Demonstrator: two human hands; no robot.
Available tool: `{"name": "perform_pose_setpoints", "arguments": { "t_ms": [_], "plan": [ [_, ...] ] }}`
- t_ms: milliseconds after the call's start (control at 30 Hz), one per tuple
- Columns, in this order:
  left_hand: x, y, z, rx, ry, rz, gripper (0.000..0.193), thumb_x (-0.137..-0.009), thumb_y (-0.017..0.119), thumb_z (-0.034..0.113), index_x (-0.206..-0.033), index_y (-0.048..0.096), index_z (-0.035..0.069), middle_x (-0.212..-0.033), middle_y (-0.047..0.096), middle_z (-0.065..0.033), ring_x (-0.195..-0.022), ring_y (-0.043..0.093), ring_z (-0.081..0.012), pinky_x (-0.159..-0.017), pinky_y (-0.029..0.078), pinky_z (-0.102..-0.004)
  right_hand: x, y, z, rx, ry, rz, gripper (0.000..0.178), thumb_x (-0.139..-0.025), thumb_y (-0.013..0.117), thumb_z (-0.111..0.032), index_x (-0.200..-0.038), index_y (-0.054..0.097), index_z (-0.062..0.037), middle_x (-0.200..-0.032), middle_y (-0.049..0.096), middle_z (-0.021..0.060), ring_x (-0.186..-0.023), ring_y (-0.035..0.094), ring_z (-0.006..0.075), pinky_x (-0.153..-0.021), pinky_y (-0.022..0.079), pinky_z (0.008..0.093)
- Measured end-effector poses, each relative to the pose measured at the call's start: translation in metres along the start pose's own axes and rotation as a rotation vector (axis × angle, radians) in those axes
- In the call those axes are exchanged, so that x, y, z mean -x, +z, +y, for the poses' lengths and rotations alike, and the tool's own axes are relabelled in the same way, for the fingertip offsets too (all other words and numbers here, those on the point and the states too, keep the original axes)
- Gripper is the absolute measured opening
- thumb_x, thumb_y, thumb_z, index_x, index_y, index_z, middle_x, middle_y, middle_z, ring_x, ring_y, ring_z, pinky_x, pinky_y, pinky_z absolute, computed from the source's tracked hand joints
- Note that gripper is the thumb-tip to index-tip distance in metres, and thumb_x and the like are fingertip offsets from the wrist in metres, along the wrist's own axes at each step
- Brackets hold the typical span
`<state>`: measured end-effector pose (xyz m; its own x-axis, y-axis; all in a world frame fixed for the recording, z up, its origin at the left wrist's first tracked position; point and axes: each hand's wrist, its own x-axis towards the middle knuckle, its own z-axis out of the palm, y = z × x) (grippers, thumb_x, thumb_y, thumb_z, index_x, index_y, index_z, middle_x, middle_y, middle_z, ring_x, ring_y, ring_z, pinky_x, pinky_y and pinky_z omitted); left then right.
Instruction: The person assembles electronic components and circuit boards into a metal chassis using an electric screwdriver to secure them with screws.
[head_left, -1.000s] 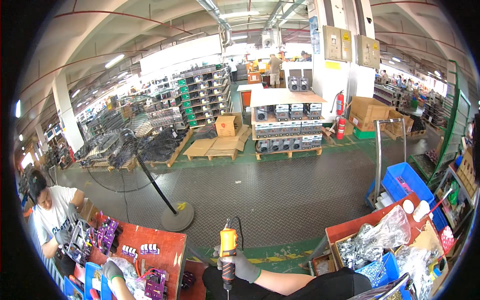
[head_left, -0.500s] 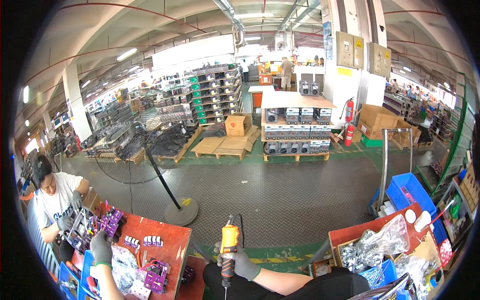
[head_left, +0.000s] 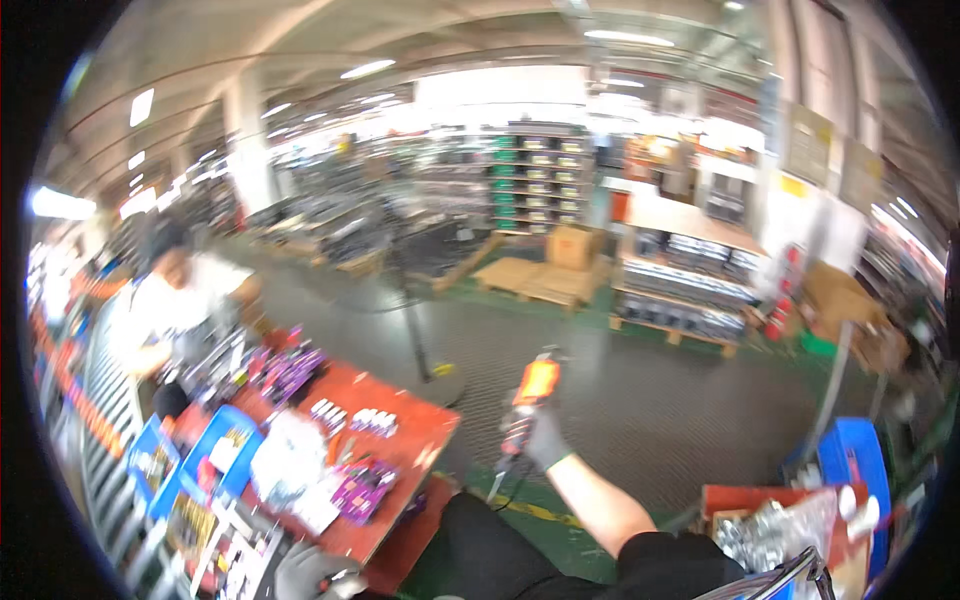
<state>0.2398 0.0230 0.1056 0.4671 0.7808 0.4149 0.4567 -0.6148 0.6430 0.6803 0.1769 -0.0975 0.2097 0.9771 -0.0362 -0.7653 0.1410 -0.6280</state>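
My right hand (head_left: 546, 440), in a grey glove, is closed round the grip of an orange and black electric screwdriver (head_left: 538, 382). Its bit points down toward the lower left, above the floor. At the bottom edge my left hand (head_left: 305, 572), also gloved in grey, is beside a metal-framed unit with parts (head_left: 235, 560). Blur hides its fingers, and a small pale thing at them cannot be made out. A purple circuit board (head_left: 362, 490) and a clear plastic bag (head_left: 290, 455) lie on the red table (head_left: 410, 400) nearby.
Across the table a co-worker (head_left: 185, 300) handles a unit near more purple boards (head_left: 290, 372). Blue bins (head_left: 222, 450) stand at the left, by a roller conveyor (head_left: 95, 400). A pedestal fan (head_left: 410, 320) stands ahead. Bagged parts (head_left: 780, 525) lie on the right-hand table.
The view has swung left, so the scene sits further right. My left hand has drawn back from the boards to the bottom edge. The screwdriver has tilted and moved right with my right hand.
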Motion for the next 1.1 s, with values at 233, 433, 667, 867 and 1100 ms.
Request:
{"name": "perform_pose_setpoints", "arguments": {
  "t_ms": [233,433,667,867,1100],
  "plan": [
    [0.057,-0.025,-0.026,0.364,-0.143,0.370,0.034,-0.100,0.068,0.031,-0.110,0.057,0.001,-0.093,0.064,-0.0066,-0.086,0.061,-0.0148,-0.076,0.048,-0.0306,-0.067,0.018,-0.019,0.133,-0.414,0.029,0.024,-0.090,0.064,-0.023,-0.109,0.058,-0.0113,-0.063,0.050,-0.0009,-0.049,0.053,0.0151,-0.047,0.051,0.0348],
    [0.078,-0.084,-0.047,0.419,-0.298,0.537,0.040,-0.096,0.074,0.030,-0.117,0.064,-0.002,-0.094,0.073,-0.0076,-0.091,0.067,-0.0143,-0.086,0.052,-0.0303,-0.157,0.013,-0.029,-0.157,-0.305,-0.182,0.027,-0.095,0.065,-0.032,-0.110,0.061,-0.0099,-0.089,0.063,0.0033,-0.073,0.062,0.0185,-0.066,0.055,0.0346],
    [0.101,-0.131,-0.073,0.450,-0.176,0.811,0.049,-0.085,0.083,0.042,-0.103,0.063,0.001,-0.092,0.073,-0.0106,-0.083,0.069,-0.0155,-0.077,0.057,-0.0303,-0.189,0.091,-0.033,-0.267,-0.292,-0.357,0.033,-0.100,0.057,-0.031,-0.114,0.060,-0.0019,-0.090,0.061,0.0085,-0.081,0.060,0.0213,-0.077,0.053,0.0357],
    [0.106,-0.138,-0.077,0.408,-0.234,0.859,0.031,-0.086,0.082,0.021,-0.098,0.061,0.001,-0.087,0.069,-0.0077,-0.077,0.066,-0.0130,-0.073,0.055,-0.0275,-0.135,0.187,-0.010,-0.327,-0.241,-0.440,0.036,-0.100,0.059,-0.034,-0.119,0.058,-0.0036,-0.101,0.064,0.0110,-0.084,0.061,0.0205,-0.073,0.056,0.0343],
    [0.116,-0.142,-0.076,0.217,-0.504,0.747,0.015,-0.093,0.070,0.008,-0.104,0.066,-0.001,-0.087,0.066,-0.0011,-0.077,0.060,-0.0063,-0.069,0.049,-0.0235,0.010,0.250,0.039,-0.175,-0.167,-0.527,0.045,-0.099,0.056,-0.034,-0.134,0.052,-0.0055,-0.117,0.060,0.0072,-0.084,0.058,0.0137,-0.067,0.053,0.0284]
  ]
}}
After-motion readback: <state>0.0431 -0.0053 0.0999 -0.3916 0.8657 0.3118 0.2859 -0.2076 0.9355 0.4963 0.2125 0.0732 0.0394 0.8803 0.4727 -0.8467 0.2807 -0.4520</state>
